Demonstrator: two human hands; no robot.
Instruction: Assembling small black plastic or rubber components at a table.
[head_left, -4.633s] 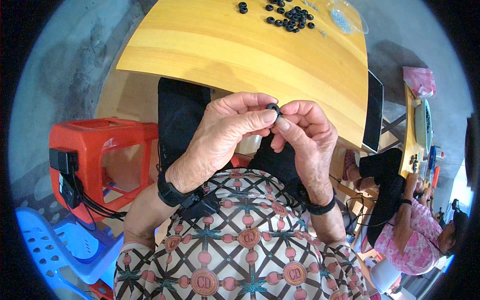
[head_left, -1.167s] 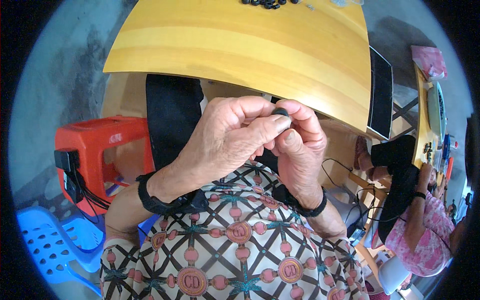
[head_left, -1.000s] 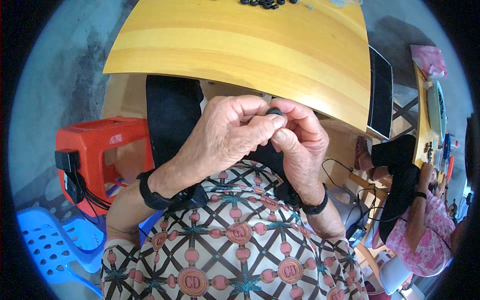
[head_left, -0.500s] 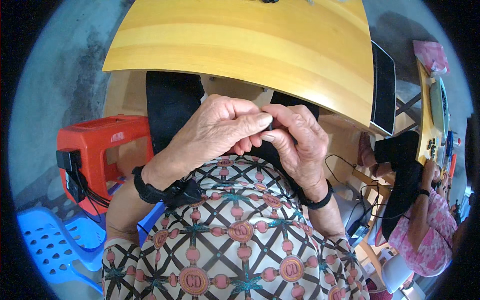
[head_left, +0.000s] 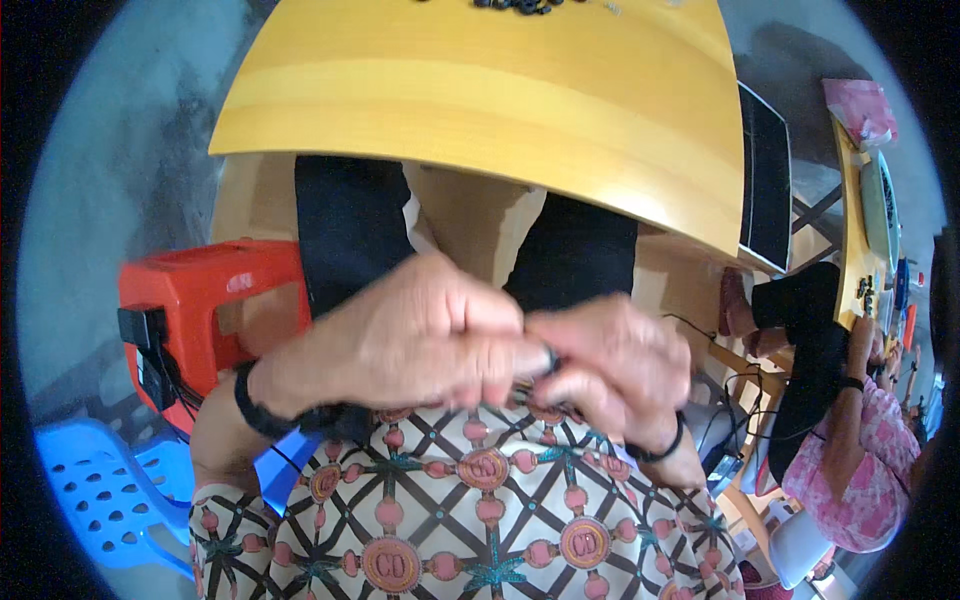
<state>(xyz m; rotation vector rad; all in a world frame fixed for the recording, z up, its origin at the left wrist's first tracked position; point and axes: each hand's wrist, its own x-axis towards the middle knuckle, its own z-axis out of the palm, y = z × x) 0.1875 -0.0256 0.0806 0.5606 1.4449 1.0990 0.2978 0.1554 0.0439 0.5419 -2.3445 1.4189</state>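
Above my lap my left hand (head_left: pixel 425 335) and my right hand (head_left: pixel 625 360) meet, both somewhat smeared by motion. A small black piece (head_left: pixel 551 362) shows between their fingertips, pinched from both sides; its exact kind is hidden by the fingers. Several small black parts (head_left: pixel 525 6) lie in a loose group at the far edge of the view on the yellow wooden table (head_left: pixel 480 100). Both hands are on my side of the table's near edge, apart from it.
A red plastic stool (head_left: pixel 215 270) with black boxes and cables stands at left, beside a blue perforated plastic chair (head_left: pixel 100 490). At right, another person in a pink patterned top (head_left: pixel 850 480) sits at a second table holding a green basin (head_left: pixel 880 210). Cables hang nearby.
Both hands have come down closer to my body, still together at the fingertips. The view has shifted slightly, so more of the black parts on the table shows.
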